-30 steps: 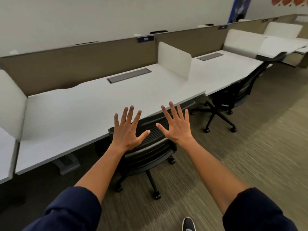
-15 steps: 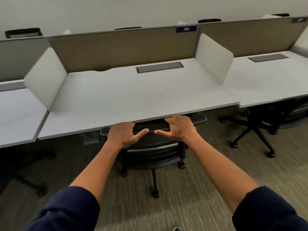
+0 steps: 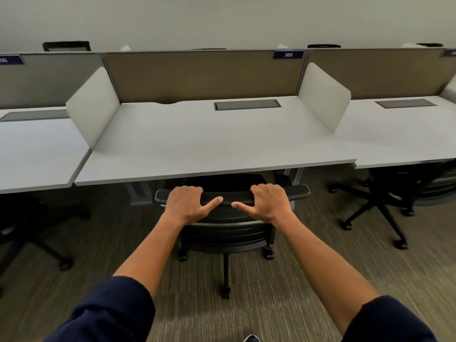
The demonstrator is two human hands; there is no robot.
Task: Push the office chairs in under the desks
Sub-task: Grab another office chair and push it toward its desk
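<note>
A black mesh office chair stands straight in front of me, its seat tucked under the front edge of the middle white desk. My left hand grips the top rail of the chair's backrest left of centre, fingers curled over it and thumb along the rail. My right hand grips the same rail right of centre. The backrest sits just short of the desk's edge. The chair's base and casters show on the carpet below.
A second black chair stands at the right desk, partly under it. A dark chair shows blurred under the left desk. White side dividers and a tan back panel bound the middle desk. Carpet lies behind me.
My open hands came down and closed on the chair's backrest rail. The view swung left to face the middle desk squarely, and the chair now sits centred under its front edge.
</note>
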